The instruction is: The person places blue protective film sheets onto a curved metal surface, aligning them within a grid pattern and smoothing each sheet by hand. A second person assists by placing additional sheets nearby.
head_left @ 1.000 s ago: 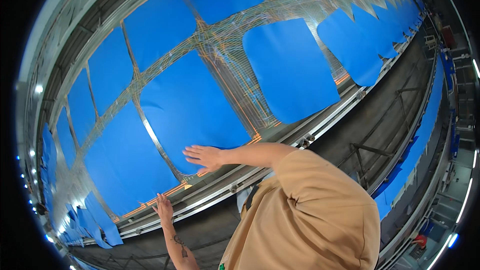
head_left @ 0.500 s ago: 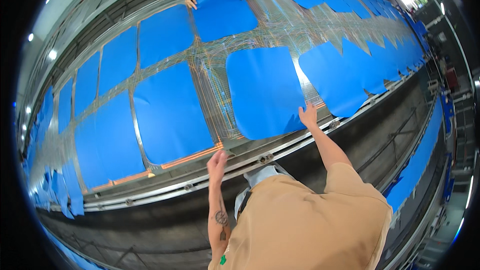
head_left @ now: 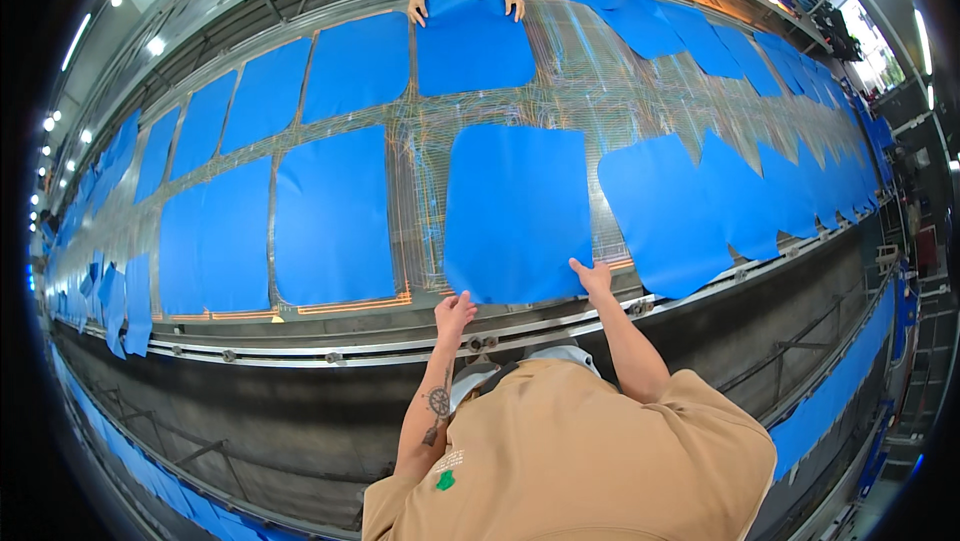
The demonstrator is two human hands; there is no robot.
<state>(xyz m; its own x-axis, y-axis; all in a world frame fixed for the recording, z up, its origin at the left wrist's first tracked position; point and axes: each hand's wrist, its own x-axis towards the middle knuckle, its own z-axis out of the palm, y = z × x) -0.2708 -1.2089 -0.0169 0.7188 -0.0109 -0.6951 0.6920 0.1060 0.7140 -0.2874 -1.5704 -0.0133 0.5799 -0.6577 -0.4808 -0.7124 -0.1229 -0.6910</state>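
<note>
Stretching right across, the long table point(head_left: 655, 111) carries rows of blue sheets point(head_left: 335, 216)! Front and centre lies one blue sheet point(head_left: 518, 211) by the near rail point(head_left: 330, 355). Right hand point(head_left: 594, 279) at its near right corner, thumb apart from fingers; left hand point(head_left: 455, 317) half-curled at its near left. Gripping? Can't tell for either.

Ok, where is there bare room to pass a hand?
Bare tabletop shows between the blue sheet by your left hand and the neighbouring sheet on its left, and in the band between near and far rows. A narrower gap starts by your right hand. It's crowded further right, with closely packed blue sheets.
</note>
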